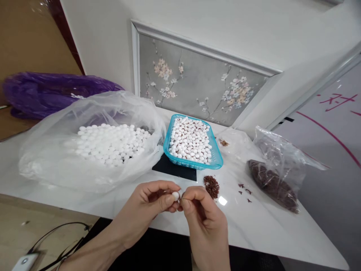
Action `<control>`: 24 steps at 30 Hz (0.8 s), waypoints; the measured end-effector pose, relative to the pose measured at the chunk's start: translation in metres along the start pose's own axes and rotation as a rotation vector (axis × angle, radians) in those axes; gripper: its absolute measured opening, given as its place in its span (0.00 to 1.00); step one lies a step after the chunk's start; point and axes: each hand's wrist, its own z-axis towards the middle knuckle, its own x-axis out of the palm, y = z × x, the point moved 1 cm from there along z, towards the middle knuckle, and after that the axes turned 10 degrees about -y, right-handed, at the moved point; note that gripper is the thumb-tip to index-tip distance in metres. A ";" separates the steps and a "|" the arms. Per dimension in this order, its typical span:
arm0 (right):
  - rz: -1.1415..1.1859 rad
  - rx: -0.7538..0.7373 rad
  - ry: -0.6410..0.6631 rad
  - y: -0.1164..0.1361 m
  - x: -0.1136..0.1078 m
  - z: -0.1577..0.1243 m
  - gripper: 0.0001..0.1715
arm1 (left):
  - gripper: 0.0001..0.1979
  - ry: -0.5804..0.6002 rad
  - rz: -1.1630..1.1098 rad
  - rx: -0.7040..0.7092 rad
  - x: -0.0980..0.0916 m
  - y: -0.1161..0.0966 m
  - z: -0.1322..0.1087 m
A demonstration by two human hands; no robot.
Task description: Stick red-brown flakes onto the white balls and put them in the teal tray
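A small white ball is pinched between the thumb and fingers of my left hand. Right beside it, the thumb and forefinger of my right hand are pressed together; whatever they hold is too small to make out. Just beyond my right hand lies a pile of small reddish-brown bits. Behind both hands, a blue plastic basket is filled with white balls, with brown bits showing among them. To the left, a translucent plastic bag lies open with many white balls inside.
A clear zip bag of dark brown bits stands at the right, near a few loose brown pieces. A black flat sheet lies under the basket. Purple plastic sits at the back left. A framed floral panel backs the white table.
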 end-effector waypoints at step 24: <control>0.551 0.339 0.051 0.000 -0.001 0.002 0.07 | 0.03 0.076 0.159 0.182 0.003 -0.005 -0.003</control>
